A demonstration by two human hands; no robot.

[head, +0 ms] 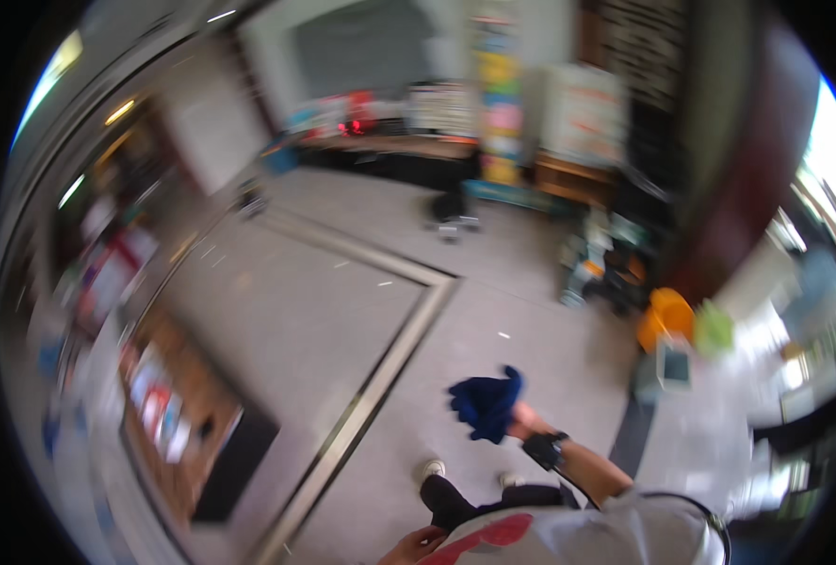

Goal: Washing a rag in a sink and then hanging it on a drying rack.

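A dark blue cloth point(485, 405) hangs bunched in my right hand point(522, 419), which is stretched out over the floor in front of me. A black band with a device is strapped round that wrist. My left hand point(418, 545) is low at the bottom edge, close to the hem of my light shirt; its fingers look curled, and I cannot tell whether anything is in them. Below are my dark trousers and pale shoes point(432, 470) on the grey floor. The picture is blurred by motion.
A brown table point(177, 367) with several items stands at the left. To the right are an orange bucket point(665, 318), a green container point(713, 330) and a grey bin point(661, 378). At the back are a long desk point(389, 145), a wheeled chair base point(449, 219) and a white box point(584, 116). A pale strip crosses the floor.
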